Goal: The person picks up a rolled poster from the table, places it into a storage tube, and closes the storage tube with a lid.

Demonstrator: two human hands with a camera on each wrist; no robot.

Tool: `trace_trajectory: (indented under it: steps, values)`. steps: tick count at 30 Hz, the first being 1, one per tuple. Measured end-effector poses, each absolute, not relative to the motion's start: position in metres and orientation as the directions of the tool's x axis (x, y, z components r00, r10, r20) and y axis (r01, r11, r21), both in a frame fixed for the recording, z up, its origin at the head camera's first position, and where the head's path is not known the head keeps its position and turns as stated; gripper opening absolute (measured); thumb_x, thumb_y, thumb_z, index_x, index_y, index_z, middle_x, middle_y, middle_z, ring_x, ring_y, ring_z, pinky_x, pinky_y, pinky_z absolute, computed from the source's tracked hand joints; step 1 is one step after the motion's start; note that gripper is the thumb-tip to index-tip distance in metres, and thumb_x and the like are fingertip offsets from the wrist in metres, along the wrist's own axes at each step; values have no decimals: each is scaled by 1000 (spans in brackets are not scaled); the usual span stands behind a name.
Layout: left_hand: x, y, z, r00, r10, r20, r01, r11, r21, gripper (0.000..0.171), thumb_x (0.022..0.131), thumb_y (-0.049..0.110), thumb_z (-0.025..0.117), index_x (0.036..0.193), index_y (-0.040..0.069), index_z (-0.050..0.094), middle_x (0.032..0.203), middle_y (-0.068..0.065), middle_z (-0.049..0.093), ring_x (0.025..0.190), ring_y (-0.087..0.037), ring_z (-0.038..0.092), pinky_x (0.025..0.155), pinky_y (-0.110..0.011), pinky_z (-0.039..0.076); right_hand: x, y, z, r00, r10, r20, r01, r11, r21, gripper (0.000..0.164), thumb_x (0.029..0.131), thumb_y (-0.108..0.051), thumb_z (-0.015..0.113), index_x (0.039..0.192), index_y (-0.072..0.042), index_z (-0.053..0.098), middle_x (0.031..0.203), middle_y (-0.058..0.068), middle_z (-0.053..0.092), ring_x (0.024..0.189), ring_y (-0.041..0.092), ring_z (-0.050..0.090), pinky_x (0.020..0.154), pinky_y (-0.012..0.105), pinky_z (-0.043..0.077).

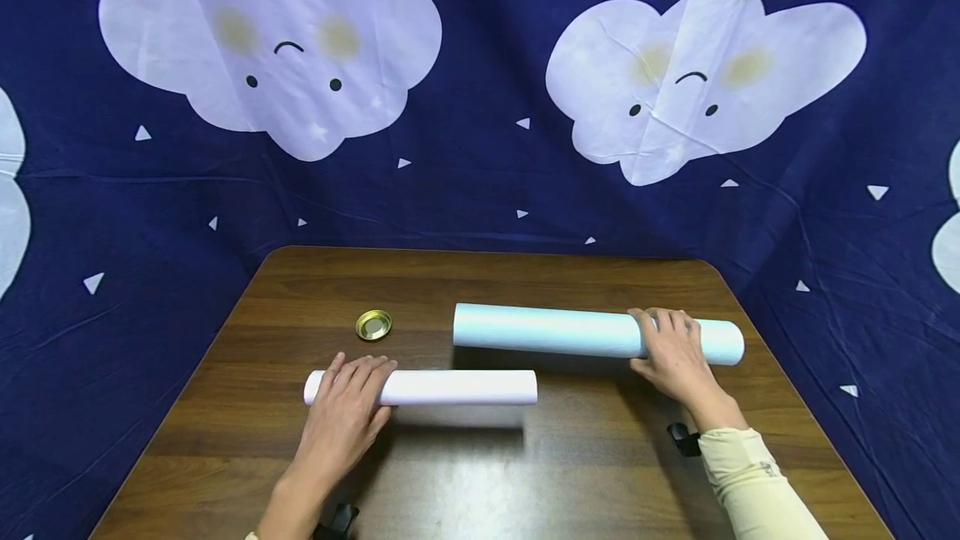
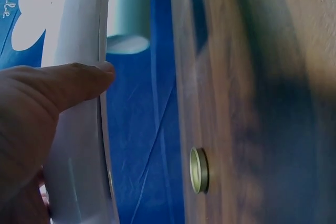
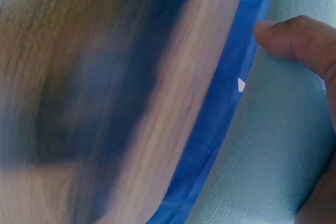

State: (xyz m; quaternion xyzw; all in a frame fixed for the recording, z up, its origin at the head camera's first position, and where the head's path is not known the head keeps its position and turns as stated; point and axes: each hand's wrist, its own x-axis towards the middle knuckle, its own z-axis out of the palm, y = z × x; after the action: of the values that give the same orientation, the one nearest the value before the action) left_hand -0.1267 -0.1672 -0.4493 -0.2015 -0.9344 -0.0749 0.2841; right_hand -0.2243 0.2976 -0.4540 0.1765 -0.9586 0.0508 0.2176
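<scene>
My left hand [image 1: 339, 419] grips a white roll [image 1: 461, 387] near its left end, fingers over the top and thumb along the near side. A lengthwise loose edge shows on this white roll [image 2: 79, 145] in the left wrist view. Farther back and to the right, my right hand [image 1: 677, 361] grips a longer light blue roll [image 1: 543, 330] toward its right end. Its surface looks finely creased in the right wrist view, where my thumb lies against the blue roll [image 3: 262, 135]. Both rolls are level and raised, with shadows on the table beneath.
A small round gold lid [image 1: 373, 325] lies on the brown wooden table [image 1: 585, 473], behind the white roll. Dark blue cloth with clouds [image 1: 480, 190] hangs around the table's back and sides. Black wrist mounts [image 1: 684, 438] sit under both wrists.
</scene>
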Motion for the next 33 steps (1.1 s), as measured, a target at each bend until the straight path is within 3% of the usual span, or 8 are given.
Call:
trace_trajectory:
  steps: [33]
  values:
    - [-137,-226,-428,-757,237,609,334,941,50,68,57,10,86,119,4,58,116,-17,64,108,-36,56,104,-56,32,-215,328,-442,-828,-293,479,-360,932,-53,79,54,-15,84,124,-7,49,108,22,54,104,45,44,91,65,28]
